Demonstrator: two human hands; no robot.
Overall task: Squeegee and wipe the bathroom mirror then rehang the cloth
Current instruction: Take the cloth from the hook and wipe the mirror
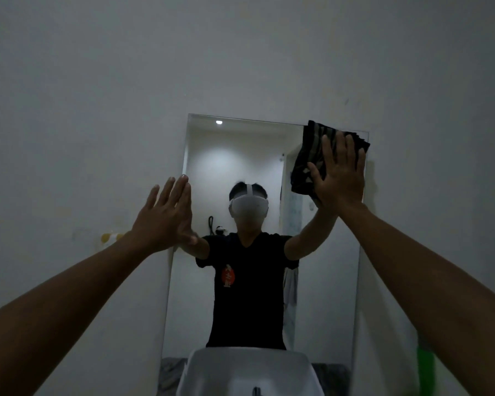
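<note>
Head view, looking up at a dim bathroom wall: a dark striped cloth [312, 164], folded into a thick pad, is pressed flat against the top right corner of a tall frameless mirror [235, 172]. My right hand [340, 178] lies open over it, fingers spread and pointing up, palm pinning the cloth to the glass rather than gripping it. Part of the cloth sticks out to the left of the hand and above the fingertips, reaching the mirror's upper edge.

My left hand [166, 215] is also open and holds nothing. It rests flat at the mirror's left edge, lower than the right hand and well apart from the cloth, partly on the pale wall [97, 110]; I judge it is bracing me.

Below, a white basin [249, 370] sits against the mirror's bottom edge. I see no squeegee anywhere.

As I see the risks: the cloth is held only by palm pressure, so easing off mid-stroke could let it slide down the glass and drop into the basin. Its loose folds may open and drag, leaving streaks. The left palm, if it touches glass, could leave a print on it. Leaning hard on an unframed mirror near its corner could strain it.
</note>
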